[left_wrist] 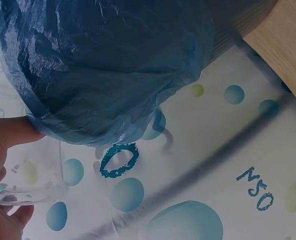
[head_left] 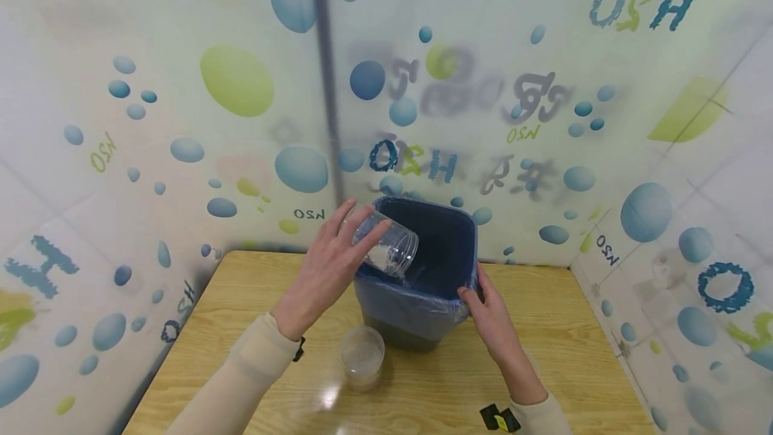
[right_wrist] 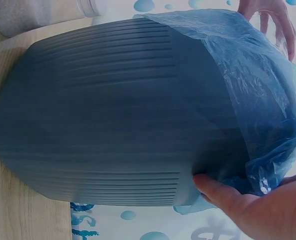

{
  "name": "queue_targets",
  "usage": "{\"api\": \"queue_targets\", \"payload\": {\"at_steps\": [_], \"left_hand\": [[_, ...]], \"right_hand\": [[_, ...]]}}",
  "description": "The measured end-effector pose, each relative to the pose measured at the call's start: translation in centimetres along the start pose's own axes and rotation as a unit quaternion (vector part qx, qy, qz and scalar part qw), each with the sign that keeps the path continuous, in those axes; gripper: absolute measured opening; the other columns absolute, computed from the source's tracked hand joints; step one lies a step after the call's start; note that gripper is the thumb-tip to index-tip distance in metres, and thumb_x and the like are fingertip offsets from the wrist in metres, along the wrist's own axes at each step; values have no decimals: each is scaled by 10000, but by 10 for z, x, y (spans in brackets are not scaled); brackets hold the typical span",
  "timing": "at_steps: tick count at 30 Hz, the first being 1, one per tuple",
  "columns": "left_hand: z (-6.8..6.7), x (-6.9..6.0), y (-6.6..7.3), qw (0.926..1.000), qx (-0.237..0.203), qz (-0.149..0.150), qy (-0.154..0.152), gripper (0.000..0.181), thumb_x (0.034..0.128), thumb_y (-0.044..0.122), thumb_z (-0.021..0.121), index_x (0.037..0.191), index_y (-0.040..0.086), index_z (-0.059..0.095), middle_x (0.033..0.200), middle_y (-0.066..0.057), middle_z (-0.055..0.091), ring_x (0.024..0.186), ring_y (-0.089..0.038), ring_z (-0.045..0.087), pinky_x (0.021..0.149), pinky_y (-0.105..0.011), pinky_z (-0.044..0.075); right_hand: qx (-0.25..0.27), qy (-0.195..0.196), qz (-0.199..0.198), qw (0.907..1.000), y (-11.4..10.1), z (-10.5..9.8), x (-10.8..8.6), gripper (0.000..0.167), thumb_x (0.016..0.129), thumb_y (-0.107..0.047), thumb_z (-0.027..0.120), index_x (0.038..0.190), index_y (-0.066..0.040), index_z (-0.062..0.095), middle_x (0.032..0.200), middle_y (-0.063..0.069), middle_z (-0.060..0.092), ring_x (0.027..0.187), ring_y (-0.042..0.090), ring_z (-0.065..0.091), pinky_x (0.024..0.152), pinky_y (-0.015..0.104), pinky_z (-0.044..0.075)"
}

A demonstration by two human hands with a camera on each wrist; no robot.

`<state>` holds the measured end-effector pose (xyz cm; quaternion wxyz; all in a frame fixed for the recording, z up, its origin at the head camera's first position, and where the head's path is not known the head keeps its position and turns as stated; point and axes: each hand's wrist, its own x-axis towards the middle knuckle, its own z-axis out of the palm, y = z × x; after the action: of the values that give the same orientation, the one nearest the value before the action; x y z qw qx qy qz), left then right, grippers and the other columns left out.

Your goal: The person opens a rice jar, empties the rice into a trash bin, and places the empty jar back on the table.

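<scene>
My left hand (head_left: pixel 329 264) grips a clear jar (head_left: pixel 395 245) around its side, tilted mouth-down over the rim of a dark trash bin (head_left: pixel 398 332). White loose material lies along the jar's lower wall near its mouth. A thin blue plastic bag (head_left: pixel 401 294) lines the bin and folds over its rim. On the bin's right side, my right hand (head_left: pixel 494 317) holds the rim through the bag, thumb outside in the right wrist view. In the left wrist view, the bag (left_wrist: pixel 112 75) hides the jar's mouth.
A second clear jar (head_left: pixel 362 361) with pale contents stands upright on the wooden table (head_left: pixel 260 327), just in front of the bin. Behind the table hangs a white curtain (head_left: pixel 241 153) printed with blue and green bubbles, with similar sheets at both sides.
</scene>
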<state>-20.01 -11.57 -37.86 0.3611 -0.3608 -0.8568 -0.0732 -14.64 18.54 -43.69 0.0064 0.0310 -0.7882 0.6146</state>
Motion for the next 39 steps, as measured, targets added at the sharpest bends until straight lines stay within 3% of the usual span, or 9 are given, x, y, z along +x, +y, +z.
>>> {"api": "queue_targets", "payload": {"at_steps": [8,17,23,27,33,39], "left_hand": [[3,2,-1,9994,-4,-75,336,939,706,35,939,1520,166,490,1468,-198,442,1466,-456,333,1060,-589,451],[5,2,-5,9965,-393,-156,718,974,646,35,978,1450,-29,430,1419,-254,465,1408,-439,401,1206,-504,315],[3,-1,-4,9954,-598,-468,588,960,655,77,992,1446,17,451,1469,-251,420,1437,-446,368,1093,-503,465],[2,-3,-5,9954,-633,-372,610,980,650,156,1003,1465,44,469,1462,-252,430,1434,-440,381,1047,-510,503],[2,-4,-7,9953,-672,-179,672,1018,641,218,1007,1494,69,472,1446,-247,465,1438,-432,385,1073,-520,479],[2,-5,-7,9945,-802,-288,601,990,673,160,991,1479,25,431,1469,-250,447,1458,-426,359,1122,-516,432]], "right_hand": [[87,-60,-51,9999,0,0,0,693,1074,-183,502,1659,-73,146,1703,142,193,1547,333,232,1224,508,234],[72,-65,-35,9999,-1,-1,-1,692,1078,-179,500,1658,-63,140,1704,151,184,1550,340,220,1225,517,227],[44,-39,-44,10000,-2,-1,-1,689,1074,-176,502,1658,-68,153,1703,151,193,1550,343,222,1231,527,215],[62,-47,-52,10000,-1,-1,-1,688,1074,-174,501,1658,-69,153,1703,150,192,1551,343,218,1232,529,211],[77,-55,-51,9999,-1,-1,-1,688,1074,-177,500,1658,-69,153,1703,151,192,1551,347,218,1232,534,210],[44,-46,-54,10000,0,-1,0,690,1073,-186,505,1657,-66,157,1701,154,199,1548,346,227,1231,529,213]]}}
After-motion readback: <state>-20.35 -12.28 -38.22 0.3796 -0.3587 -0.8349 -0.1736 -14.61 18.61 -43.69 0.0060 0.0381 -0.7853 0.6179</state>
